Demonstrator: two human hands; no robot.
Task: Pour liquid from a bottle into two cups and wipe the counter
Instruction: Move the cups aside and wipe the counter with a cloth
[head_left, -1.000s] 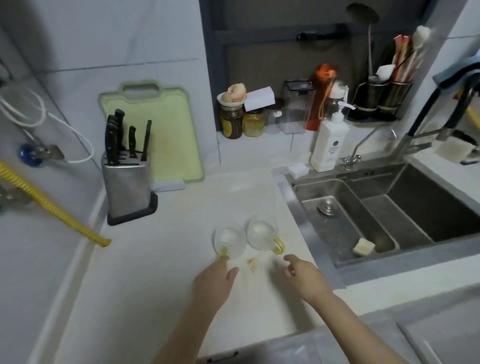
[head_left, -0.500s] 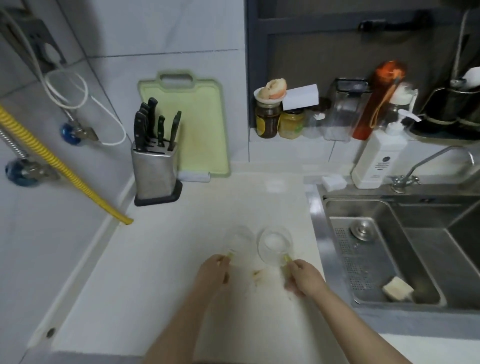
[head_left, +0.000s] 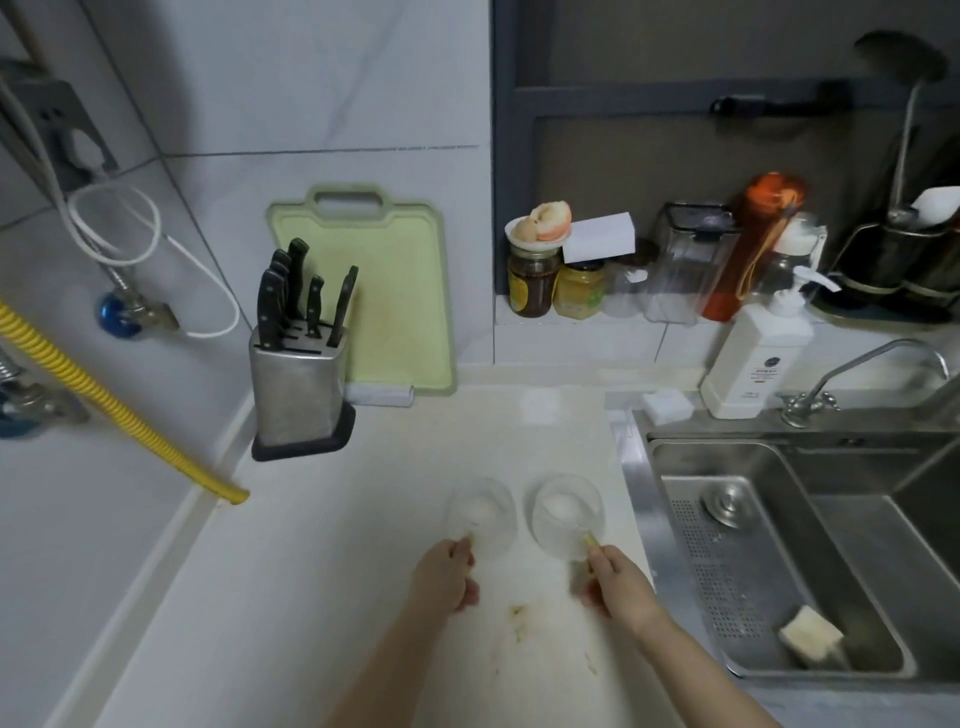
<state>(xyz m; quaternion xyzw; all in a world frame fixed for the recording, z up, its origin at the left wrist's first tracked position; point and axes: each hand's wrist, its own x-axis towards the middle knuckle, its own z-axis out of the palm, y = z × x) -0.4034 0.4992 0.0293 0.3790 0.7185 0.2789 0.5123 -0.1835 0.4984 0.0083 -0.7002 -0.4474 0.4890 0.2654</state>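
Moved since the earlier frame: both cups sat farther apart and farther up the tabletop, clear of the yellowish smear (head_left: 517, 616) that they had flanked; the smear now lay between the two wrists.

Left hand (head_left: 445, 574): grip closed round the yellow handle of the left cup (head_left: 482, 512), a clear glass, lower centre of the frame.
Right hand (head_left: 618, 582): grip pinched on the yellow handle of the right cup (head_left: 567, 512), also clear glass. The two cups stood near each other, not touching.

Tabletop (head_left: 322, 545): pale, white; smaller specks trailed below the smear toward the bottom edge.
Rear, centre left: steel knife block (head_left: 296, 387) with black-handled knives, and a green cutting board (head_left: 387, 306) leaning on the tiled wall behind it.
Left edge: yellow ribbed hose (head_left: 104, 395) running down to the tabletop's left rim; white cable and blue valve above it on the wall.
Upper right, on the sill: jars, a clear container, an orange bottle (head_left: 753, 244). Below them a white pump bottle (head_left: 756, 358) beside a small tap.
Right: steel sink (head_left: 779, 545), its rim just beside the right cup; a sponge (head_left: 808, 636) lay in the basin.

Open room: bare tabletop to the left of the left cup as far as the raised wall edge, and ahead toward the knife block.
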